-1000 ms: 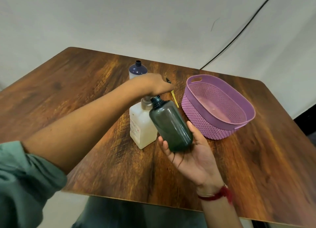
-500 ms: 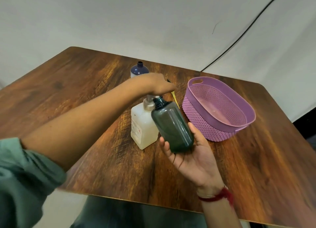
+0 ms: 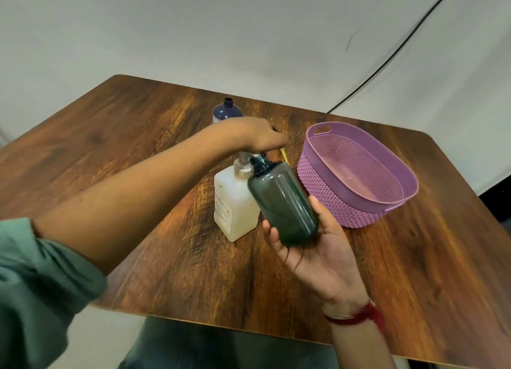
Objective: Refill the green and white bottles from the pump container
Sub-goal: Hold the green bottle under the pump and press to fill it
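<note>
The white pump container (image 3: 235, 202) stands upright mid-table. My left hand (image 3: 249, 135) lies over its pump head with fingers curled down round it, hiding the nozzle. My right hand (image 3: 323, 252) grips the dark green bottle (image 3: 282, 200) from below and behind, thumb on its right side. The bottle is uncapped and tilted, with its open neck up against the pump head under my left fingers. Behind my left hand stands the white bottle (image 3: 226, 114) with a dark blue shoulder and an open neck; its lower body is hidden.
A purple woven basket (image 3: 356, 211) sits to the right of the bottles on the wooden table (image 3: 138, 147). A thin yellow item (image 3: 284, 155) lies between basket and pump, mostly hidden. A black cable (image 3: 387, 61) runs across the white backdrop.
More of the pump stem shows beneath my left hand than a second ago, so the head has come up. The green bottle stays at the nozzle.
</note>
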